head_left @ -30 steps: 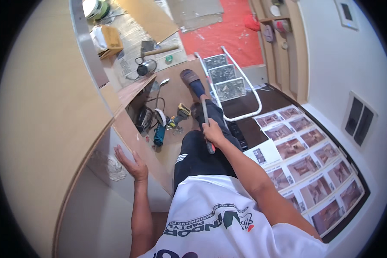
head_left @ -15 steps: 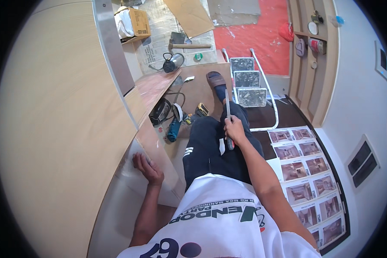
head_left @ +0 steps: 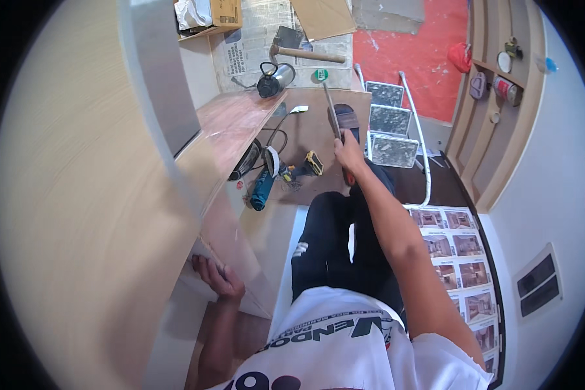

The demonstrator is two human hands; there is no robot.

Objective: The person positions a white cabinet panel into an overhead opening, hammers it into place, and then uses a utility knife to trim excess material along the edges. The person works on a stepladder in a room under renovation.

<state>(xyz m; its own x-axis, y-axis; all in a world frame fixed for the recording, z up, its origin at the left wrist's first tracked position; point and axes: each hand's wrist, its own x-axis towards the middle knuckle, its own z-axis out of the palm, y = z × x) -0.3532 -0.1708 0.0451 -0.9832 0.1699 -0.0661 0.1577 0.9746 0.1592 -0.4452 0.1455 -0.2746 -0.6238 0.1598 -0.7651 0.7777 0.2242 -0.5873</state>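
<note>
My right hand (head_left: pixel 350 155) is closed around a long, narrow metal file (head_left: pixel 332 104) with a dark and red handle. The file points away from me, its tip above the floor board near my sandaled foot (head_left: pixel 346 120). On the left, my left hand (head_left: pixel 220 278) lies against a pale wooden panel (head_left: pixel 231 240), low beside the cabinet. Its fingers are slightly bent and partly in shadow; I see no tool in them.
A large wooden door (head_left: pixel 78 195) fills the left. Ahead lie a teal power tool (head_left: pixel 262 188), a yellow and black drill (head_left: pixel 313 164), a tumbler (head_left: pixel 276 80) and a hammer (head_left: pixel 309 54). A step ladder (head_left: pixel 396 120) stands right of my foot, with printed pictures (head_left: pixel 461 244) nearer me.
My right hand has moved forward with the file, away from my lap. My left hand stays at the panel, shifted slightly lower in view. The view has shifted, and my legs have moved.
</note>
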